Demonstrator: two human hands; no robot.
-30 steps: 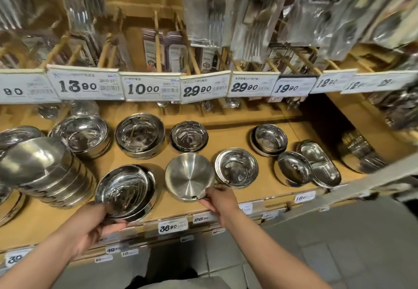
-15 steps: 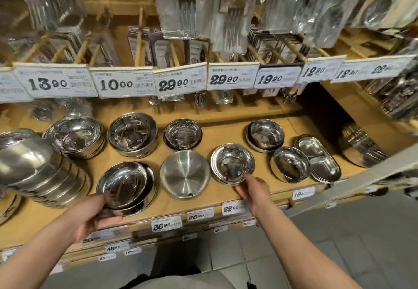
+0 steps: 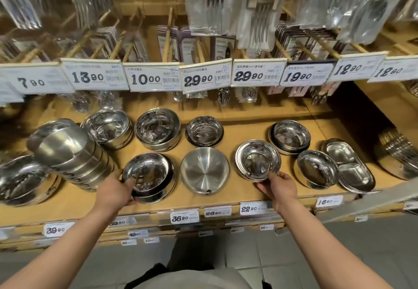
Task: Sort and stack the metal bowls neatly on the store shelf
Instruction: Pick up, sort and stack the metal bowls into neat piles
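Shiny metal bowls stand in two rows on a wooden store shelf [image 3: 226,200]. My left hand [image 3: 113,192] grips the near rim of a wide front bowl stack [image 3: 149,173], thumb over the edge. My right hand [image 3: 279,187] pinches the near rim of a small front bowl stack [image 3: 256,158]. Between them lies a matte bowl [image 3: 204,171] turned upside down. Behind stand three bowl stacks [image 3: 108,128], [image 3: 157,128], [image 3: 203,130] and one more at the right [image 3: 290,135].
A tilted stack of upturned bowls [image 3: 72,153] leans at the left, beside a large bowl [image 3: 22,180]. A tipped small bowl [image 3: 316,171] and oval divided dishes [image 3: 348,166] sit at the right. Price tags [image 3: 153,78] and hanging cutlery packs [image 3: 255,8] overhang the shelf.
My right hand left the upside-down matte bowl, moved right and took hold of the small bowl stack's rim. My left hand stayed on the wide bowl stack.
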